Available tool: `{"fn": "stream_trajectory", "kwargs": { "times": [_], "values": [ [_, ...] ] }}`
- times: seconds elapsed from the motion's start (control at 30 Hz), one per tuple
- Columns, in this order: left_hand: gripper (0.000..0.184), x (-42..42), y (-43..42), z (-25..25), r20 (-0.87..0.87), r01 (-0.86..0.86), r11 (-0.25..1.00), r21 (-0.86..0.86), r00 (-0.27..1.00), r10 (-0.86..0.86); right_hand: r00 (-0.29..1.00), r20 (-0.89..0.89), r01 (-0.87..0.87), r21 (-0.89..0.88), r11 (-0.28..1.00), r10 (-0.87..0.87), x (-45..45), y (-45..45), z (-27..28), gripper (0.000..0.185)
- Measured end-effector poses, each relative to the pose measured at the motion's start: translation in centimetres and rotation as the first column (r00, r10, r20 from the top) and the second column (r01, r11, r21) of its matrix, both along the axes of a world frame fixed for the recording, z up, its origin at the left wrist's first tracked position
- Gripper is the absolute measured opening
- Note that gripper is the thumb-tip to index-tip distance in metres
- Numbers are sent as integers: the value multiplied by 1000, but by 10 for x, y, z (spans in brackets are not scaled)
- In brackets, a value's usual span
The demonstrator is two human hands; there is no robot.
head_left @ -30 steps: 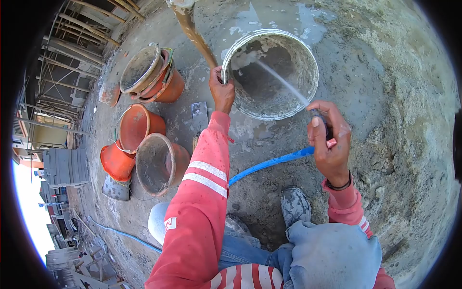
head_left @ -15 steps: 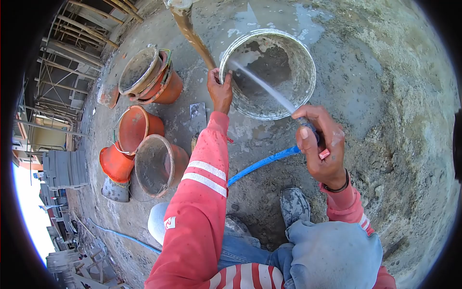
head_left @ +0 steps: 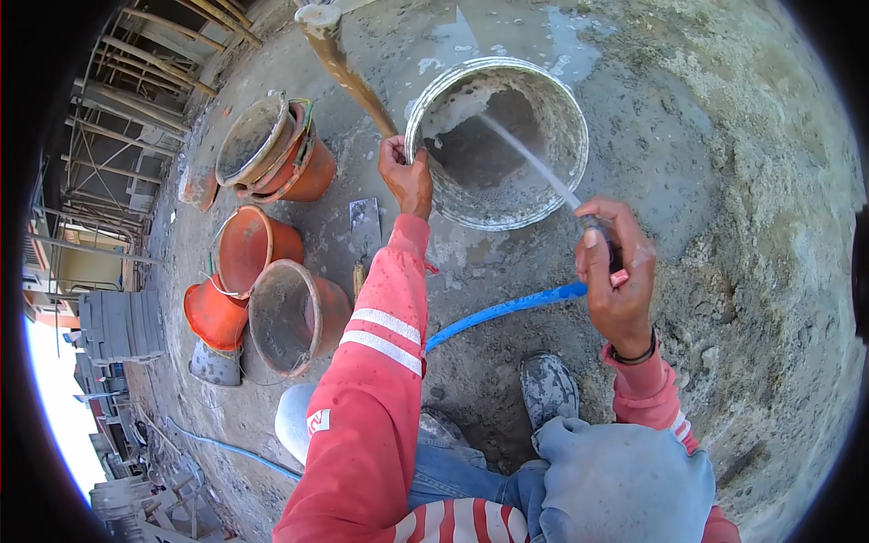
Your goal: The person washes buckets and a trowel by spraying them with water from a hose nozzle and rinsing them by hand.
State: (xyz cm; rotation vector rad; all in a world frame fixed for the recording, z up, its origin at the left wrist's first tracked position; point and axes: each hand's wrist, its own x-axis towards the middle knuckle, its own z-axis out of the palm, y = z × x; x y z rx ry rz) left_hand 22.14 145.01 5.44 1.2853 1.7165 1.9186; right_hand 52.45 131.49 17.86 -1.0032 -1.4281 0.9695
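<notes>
My left hand is closed on the left rim of a round, cement-caked bucket that is tilted with its mouth towards me. In my right hand is a dark hose nozzle, partly hidden by the fingers. A jet of water shoots from it into the bucket. From under the right hand a blue hose runs left behind my left sleeve. Grey wet residue coats the bucket's inside wall.
Several dirty orange buckets stand or lie on the left, one pair stacked. A flat trowel lies on the ground near my left forearm. Beyond the bucket a wooden handle slants. Grey blocks and bamboo scaffolding are further left.
My right hand has moved slightly right and down with the nozzle. The jet now strikes further right inside the bucket. My left hand and the bucket have shifted slightly left in view.
</notes>
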Motion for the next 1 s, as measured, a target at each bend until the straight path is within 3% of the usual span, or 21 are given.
{"fn": "stream_trajectory", "kwargs": {
  "times": [0.2, 0.3, 0.4, 0.47, 0.53, 0.6, 0.67, 0.83, 0.97, 1.0],
  "values": [
    [18, 55, 14, 40, 5, 30, 999, -19, 1000, -30, 993, 82, -78, -66, 995, 84, 12, -6, -2, 15],
    [19, 77, 18, 53, -243, 42, 998, -54, 969, -54, 996, -68, 60, -72, 996, -65, 18, -11, -7, 15],
    [20, 92, 20, 60, -252, 30, 998, -58, 967, -44, 993, -14, 117, -96, 988, -119, 29, -14, -8, 15],
    [20, 99, 18, 64, -246, 37, 998, -58, 968, -51, 999, 21, 27, -31, 999, -26, 33, -20, -10, 15],
    [20, 104, 17, 70, -242, 40, 997, -68, 969, -55, 999, -14, 30, -22, 999, -31, 36, -19, -12, 16],
    [19, 106, 16, 74, -225, 146, 989, 4, 964, -142, 990, -133, 43, -84, 996, -54, 40, -15, -12, 16],
    [19, 103, 18, 77, -220, 186, 982, 33, 960, -174, 992, -116, 33, -84, 996, -42, 41, -14, -12, 16],
    [27, 80, 16, 85, -201, 308, 947, -91, 926, -320, 991, -135, 15, -61, 998, -23, 37, -12, -13, 15],
    [26, 55, 23, 68, -247, 255, 946, -200, 921, -300, 998, -60, -4, -75, 997, -1, 35, -6, -14, 15],
    [26, 50, 25, 66, -177, 278, 945, -172, 935, -308, 1000, -14, -10, -61, 998, 9, 34, -7, -15, 14]
  ]
}}
